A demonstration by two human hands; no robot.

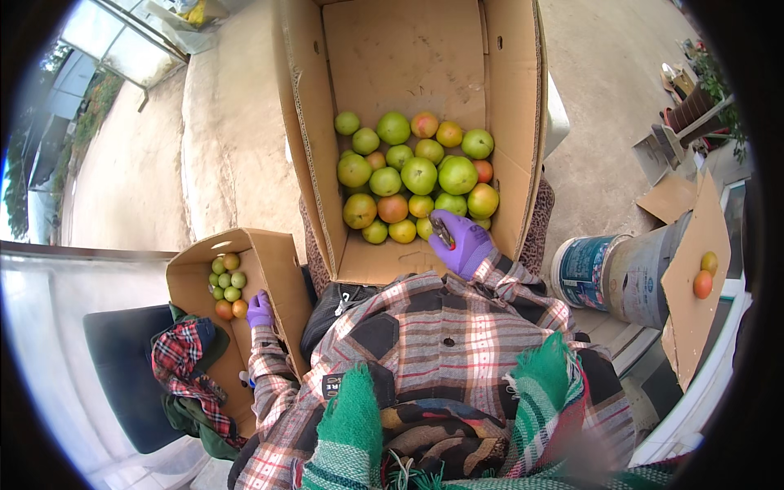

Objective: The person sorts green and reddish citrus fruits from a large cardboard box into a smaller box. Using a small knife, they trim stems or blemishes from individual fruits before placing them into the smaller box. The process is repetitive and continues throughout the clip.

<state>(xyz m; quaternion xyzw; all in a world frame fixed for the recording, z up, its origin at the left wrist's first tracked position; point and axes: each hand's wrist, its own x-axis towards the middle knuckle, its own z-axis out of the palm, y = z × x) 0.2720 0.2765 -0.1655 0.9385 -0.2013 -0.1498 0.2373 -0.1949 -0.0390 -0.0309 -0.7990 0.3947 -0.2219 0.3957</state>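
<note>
In front of me stands a large cardboard box (401,55) with many green and orange-tinged tomatoes (419,176) piled on its floor. My right hand (463,242), in a purple glove, grips small hand snips (442,231) with a bit of red on them, at the tomatoes' near edge. To my left is a smaller cardboard box (278,288) holding several green and orange tomatoes (225,283). My left hand (260,310), also purple-gloved, reaches into it beside an orange tomato (239,308). Its fingers are partly hidden, so I cannot tell whether it holds anything.
A plaid cloth garment (184,349) hangs over the left box, by a dark chair back (119,367). At right lie a labelled bucket (585,269), a grey bucket (637,278) and a cardboard sheet (692,318) with two tomatoes (703,284). A concrete floor (603,116) surrounds the large box.
</note>
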